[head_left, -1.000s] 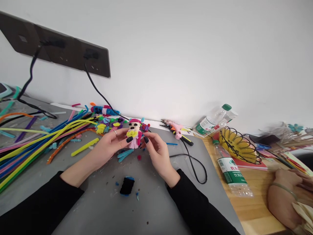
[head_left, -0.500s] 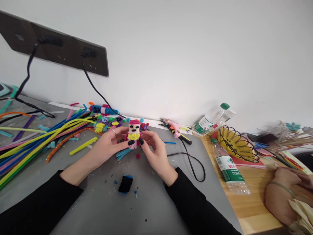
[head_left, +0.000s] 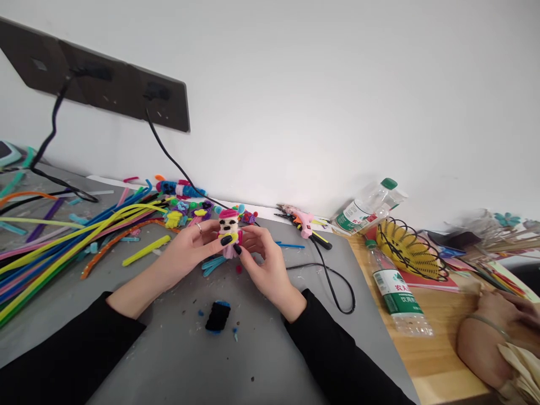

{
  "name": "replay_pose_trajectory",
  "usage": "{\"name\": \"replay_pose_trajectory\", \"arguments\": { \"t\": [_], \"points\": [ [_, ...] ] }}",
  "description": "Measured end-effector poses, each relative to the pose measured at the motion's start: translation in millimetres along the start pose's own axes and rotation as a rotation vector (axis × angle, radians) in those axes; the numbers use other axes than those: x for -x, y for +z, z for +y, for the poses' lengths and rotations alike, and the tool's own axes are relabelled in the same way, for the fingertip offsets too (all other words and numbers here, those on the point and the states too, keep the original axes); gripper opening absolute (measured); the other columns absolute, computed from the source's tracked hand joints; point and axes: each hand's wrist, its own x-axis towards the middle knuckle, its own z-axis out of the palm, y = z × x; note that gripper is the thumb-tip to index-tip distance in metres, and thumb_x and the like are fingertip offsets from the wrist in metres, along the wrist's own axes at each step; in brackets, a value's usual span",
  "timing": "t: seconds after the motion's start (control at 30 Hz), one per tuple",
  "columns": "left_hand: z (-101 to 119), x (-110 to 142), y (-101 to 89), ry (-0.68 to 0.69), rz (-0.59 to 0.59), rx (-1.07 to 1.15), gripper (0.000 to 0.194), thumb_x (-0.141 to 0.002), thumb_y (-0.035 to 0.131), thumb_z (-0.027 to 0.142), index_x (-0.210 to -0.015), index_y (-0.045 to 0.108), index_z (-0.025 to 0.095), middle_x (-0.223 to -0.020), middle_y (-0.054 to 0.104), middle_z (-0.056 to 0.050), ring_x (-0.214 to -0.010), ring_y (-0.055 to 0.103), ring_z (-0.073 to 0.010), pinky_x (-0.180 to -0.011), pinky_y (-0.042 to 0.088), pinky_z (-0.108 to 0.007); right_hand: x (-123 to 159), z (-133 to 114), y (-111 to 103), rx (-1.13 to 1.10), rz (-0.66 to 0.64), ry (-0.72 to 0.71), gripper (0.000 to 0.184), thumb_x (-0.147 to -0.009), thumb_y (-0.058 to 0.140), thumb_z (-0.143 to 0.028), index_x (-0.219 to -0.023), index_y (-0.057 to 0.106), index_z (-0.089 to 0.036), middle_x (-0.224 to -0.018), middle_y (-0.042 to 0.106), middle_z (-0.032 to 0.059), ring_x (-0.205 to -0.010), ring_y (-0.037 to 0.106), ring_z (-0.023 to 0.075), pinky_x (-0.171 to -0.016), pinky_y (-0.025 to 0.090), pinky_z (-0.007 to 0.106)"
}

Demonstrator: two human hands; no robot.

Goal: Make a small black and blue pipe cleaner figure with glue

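Note:
A small pipe-cleaner doll [head_left: 229, 226] stands upright between my two hands above the grey mat. It has a pink top, a pale face with black marks, and a pinkish-white lower part. My left hand [head_left: 196, 247] grips its left side, thumb across the front over the yellow piece. My right hand [head_left: 265, 264] holds the other side, with its thumb low on the doll. Behind the fingers lie light blue pipe-cleaner pieces [head_left: 213, 264]. Closer to me on the mat rests a black fuzzy block [head_left: 218, 316] with blue edges.
Long coloured pipe cleaners [head_left: 84, 242] spread over the left side. A pink glue gun [head_left: 306, 224] with a looping black cord sits right of centre. Farther right are a water bottle [head_left: 394, 292], a yellow wire basket [head_left: 407, 250] and another person's arm [head_left: 485, 343].
The doll has turned and tilted slightly in my hands. My left thumb has moved across its front, covering more of the yellow piece. The view has shifted slightly.

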Motion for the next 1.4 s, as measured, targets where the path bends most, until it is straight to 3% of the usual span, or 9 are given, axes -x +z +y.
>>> {"name": "replay_pose_trajectory", "arguments": {
  "t": [0.2,0.43,0.57,0.67,0.77,0.87,1.17,1.4],
  "points": [
    [1,0,0.8,-0.016,0.002,0.107,0.056,-0.064,0.101,0.057,-0.105,0.084,0.024,-0.121,0.082,-0.011,-0.122,0.072,-0.0358,-0.093,0.062,-0.039,1,-1,0,-0.017,-0.014,0.032,0.037,-0.099,0.064,-0.027,-0.134,0.051,-0.028,-0.11,0.069,0.0053,-0.086,0.069,0.0171,-0.074,0.06,0.032],
    [11,0,6.2,-0.087,0.005,0.362,0.038,-0.069,0.102,0.034,-0.096,0.079,0.019,-0.1,0.083,-0.007,-0.097,0.078,-0.0257,-0.083,0.065,-0.033,2,-6,0,0.045,-0.035,0.068,0.042,-0.092,0.077,-0.033,-0.123,0.05,-0.028,-0.118,0.068,0.0059,-0.086,0.069,0.0172,-0.067,0.059,0.03],
    [14,2,6.8,-0.162,0.032,0.518,0.018,-0.085,0.087,0.013,-0.098,0.077,0.019,-0.095,0.082,-0.004,-0.086,0.079,-0.0179,-0.079,0.068,-0.026,4,-11,1,0.152,0.017,-0.035,0.031,-0.096,0.075,-0.032,-0.117,0.052,-0.027,-0.107,0.068,0.0042,-0.081,0.069,0.0169,-0.063,0.058,0.028],
    [15,1,5.5,-0.223,0.084,0.602,0.013,-0.1,0.067,0.009,-0.1,0.075,0.019,-0.091,0.081,-0.003,-0.078,0.079,-0.014,-0.073,0.069,-0.022,6,-14,2,0.203,0.02,-0.117,0.023,-0.1,0.07,-0.031,-0.116,0.054,-0.026,-0.102,0.069,0.0036,-0.078,0.068,0.0164,-0.067,0.06,0.029],
    [18,0,6.6,-0.275,0.121,0.654,0.032,-0.112,0.045,0.015,-0.103,0.076,0.016,-0.091,0.081,-0.008,-0.077,0.08,-0.0142,-0.069,0.069,-0.02,6,-16,2,0.225,-0.001,-0.169,0.018,-0.103,0.068,-0.031,-0.116,0.055,-0.026,-0.098,0.069,0.0027,-0.076,0.068,0.0161,-0.069,0.06,0.03],
    [22,1,9.9,-0.305,0.125,0.687,0.042,-0.115,0.036,0.019,-0.106,0.076,0.012,-0.091,0.081,-0.012,-0.075,0.081,-0.0145,-0.067,0.068,-0.019,6,-16,3,0.213,-0.004,-0.185,0.019,-0.104,0.068,-0.031,-0.118,0.055,-0.026,-0.097,0.069,0.0023,-0.075,0.068,0.0156,-0.068,0.059,0.029],
    [25,4,10.8,-0.33,0.091,0.741,0.042,-0.113,0.036,0.018,-0.105,0.077,0.009,-0.088,0.082,-0.015,-0.073,0.08,-0.0176,-0.065,0.067,-0.021,7,-14,3,0.199,-0.004,-0.175,0.026,-0.106,0.065,-0.032,-0.128,0.053,-0.026,-0.099,0.071,0.003,-0.072,0.067,0.0147,-0.063,0.059,0.027],
    [23,7,6.1,-0.286,0.018,0.758,0.038,-0.107,0.042,0.011,-0.128,0.075,0.012,-0.092,0.084,-0.013,-0.078,0.08,-0.0212,-0.065,0.066,-0.026,7,-15,4,0.176,-0.021,-0.169,0.026,-0.105,0.065,-0.029,-0.128,0.053,-0.026,-0.1,0.072,0.0034,-0.073,0.068,0.0152,-0.063,0.059,0.027]
  ]
}}
